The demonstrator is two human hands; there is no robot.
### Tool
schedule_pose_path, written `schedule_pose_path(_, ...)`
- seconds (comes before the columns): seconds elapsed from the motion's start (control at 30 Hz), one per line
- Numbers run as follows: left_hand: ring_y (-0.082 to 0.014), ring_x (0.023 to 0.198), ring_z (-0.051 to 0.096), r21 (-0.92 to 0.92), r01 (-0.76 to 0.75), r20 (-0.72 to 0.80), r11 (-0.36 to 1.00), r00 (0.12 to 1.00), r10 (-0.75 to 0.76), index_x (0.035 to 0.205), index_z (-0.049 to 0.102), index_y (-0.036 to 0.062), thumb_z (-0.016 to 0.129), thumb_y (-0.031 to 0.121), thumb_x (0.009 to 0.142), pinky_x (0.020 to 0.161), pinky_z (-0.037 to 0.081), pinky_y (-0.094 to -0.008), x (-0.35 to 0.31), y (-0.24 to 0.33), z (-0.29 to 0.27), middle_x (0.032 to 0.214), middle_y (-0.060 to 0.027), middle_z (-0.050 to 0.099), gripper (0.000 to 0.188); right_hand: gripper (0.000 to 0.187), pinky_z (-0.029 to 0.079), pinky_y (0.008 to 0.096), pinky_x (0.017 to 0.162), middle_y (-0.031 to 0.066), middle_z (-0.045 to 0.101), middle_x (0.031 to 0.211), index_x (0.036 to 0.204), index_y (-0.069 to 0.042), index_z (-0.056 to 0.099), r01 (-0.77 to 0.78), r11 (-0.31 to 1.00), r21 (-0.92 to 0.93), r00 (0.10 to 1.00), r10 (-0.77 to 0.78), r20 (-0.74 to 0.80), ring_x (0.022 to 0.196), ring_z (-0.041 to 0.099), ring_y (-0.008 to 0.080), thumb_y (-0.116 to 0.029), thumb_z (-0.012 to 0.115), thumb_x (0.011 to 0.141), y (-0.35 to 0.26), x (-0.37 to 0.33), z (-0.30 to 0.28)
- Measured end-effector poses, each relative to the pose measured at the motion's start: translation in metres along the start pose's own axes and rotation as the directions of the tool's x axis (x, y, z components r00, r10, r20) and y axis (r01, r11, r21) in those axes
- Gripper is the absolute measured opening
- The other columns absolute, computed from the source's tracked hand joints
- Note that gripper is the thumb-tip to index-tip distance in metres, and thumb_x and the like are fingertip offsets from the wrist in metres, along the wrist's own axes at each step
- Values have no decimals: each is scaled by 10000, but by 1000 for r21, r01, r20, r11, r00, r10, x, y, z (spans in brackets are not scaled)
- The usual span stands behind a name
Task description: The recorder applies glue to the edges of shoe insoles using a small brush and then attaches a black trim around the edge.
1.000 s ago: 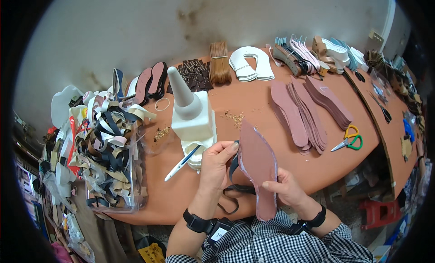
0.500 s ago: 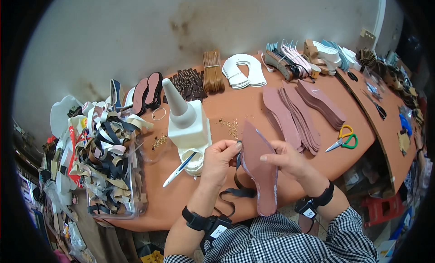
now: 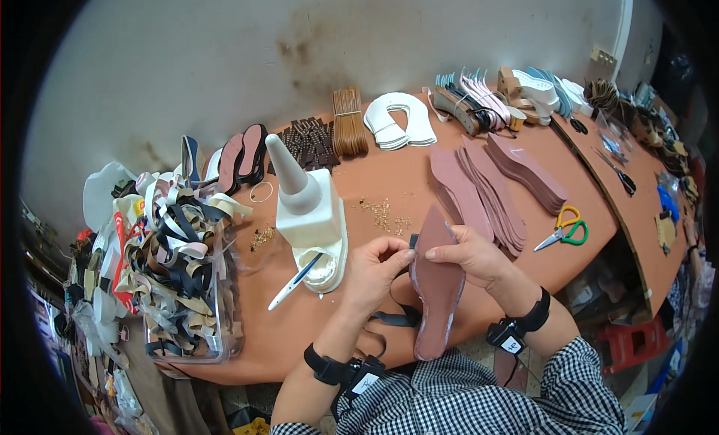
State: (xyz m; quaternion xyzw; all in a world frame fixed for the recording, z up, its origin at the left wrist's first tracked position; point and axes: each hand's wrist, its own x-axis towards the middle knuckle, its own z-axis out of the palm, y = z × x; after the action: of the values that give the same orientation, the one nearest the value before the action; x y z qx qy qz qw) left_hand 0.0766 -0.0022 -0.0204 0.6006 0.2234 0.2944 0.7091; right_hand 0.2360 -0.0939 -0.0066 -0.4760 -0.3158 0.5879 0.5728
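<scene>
A dusty-pink insole (image 3: 438,307) with white glue-like marks along its edges is held up in front of me, its pointed end away from me. My right hand (image 3: 472,257) grips it from the right side, thumb lying on its face. At its left edge my left hand (image 3: 372,269) pinches a dark strap (image 3: 398,317), whose loose length hangs and curls below onto the table edge. The fingertips of both hands almost meet there. Left of my hands stands a white cone-topped glue pot (image 3: 308,218), and a white-handled brush (image 3: 284,292) rests across its open mouth.
A clear bin (image 3: 225,337) heaped with strap scraps stands at the left. Stacked pink insoles (image 3: 490,199) and scissors (image 3: 562,229) with yellow and green handles lie to the right. Bundled brown strips (image 3: 349,122) and white U-shaped pieces (image 3: 401,120) are at the back.
My left hand has moved right with the strap end. The right thumb has slid across toward the insole's left edge, and the insole's pointed end has tilted right.
</scene>
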Motion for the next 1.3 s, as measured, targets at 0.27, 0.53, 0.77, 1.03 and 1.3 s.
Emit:
schedule_pose_path(0.27, -66, 601, 526, -267, 190, -1, 945, 980, -197, 784, 591, -7, 579, 35, 780, 562, 439, -180, 3, 1, -2, 692, -16, 581, 44, 234, 472, 262, 741, 85, 603, 898, 971, 42, 568, -26, 999, 20, 999, 25, 43, 784, 581, 131, -81, 603, 775, 0, -2, -1)
schedule_pose_path(0.53, -110, 617, 553, -452, 225, 37, 863, 971, -234, 774, 577, -5, 557, 37, 771, 594, 456, -219, 4, -3, -2, 715, -50, 599, 47, 239, 478, 255, 740, 85, 603, 905, 974, 42, 572, -26, 997, 74, 995, 18, 101, 788, 584, 133, -77, 612, 771, 1, 1, -3)
schedule_pose_path(0.77, -109, 635, 562, -506, 202, 39, 839, 977, -212, 777, 569, -16, 537, 28, 790, 615, 468, -221, 6, -7, -5, 726, -57, 600, 56, 238, 479, 257, 742, 83, 603, 906, 975, 42, 570, -24, 997, 75, 994, 15, 112, 787, 584, 134, -72, 609, 770, 2, 5, -4)
schedule_pose_path(1.03, -84, 618, 483, 333, -211, -175, 919, 944, 280, 783, 578, -5, 555, 60, 800, 589, 408, -196, -1, -1, 9, 691, 1, 538, 71, 207, 476, 259, 737, 74, 596, 903, 972, 28, 558, 5, 997, 77, 998, -9, 57, 787, 576, 131, -55, 573, 783, 4, 8, -1)
schedule_pose_path(1.3, -72, 567, 467, -128, 26, -202, 991, 978, -52, 794, 567, 21, 551, 105, 837, 518, 397, -196, 3, 6, 2, 690, 1, 532, 96, 192, 473, 249, 701, 66, 593, 891, 963, 21, 551, 53, 998, -31, 999, -53, -4, 763, 571, 117, -53, 568, 787, 3, 6, -2)
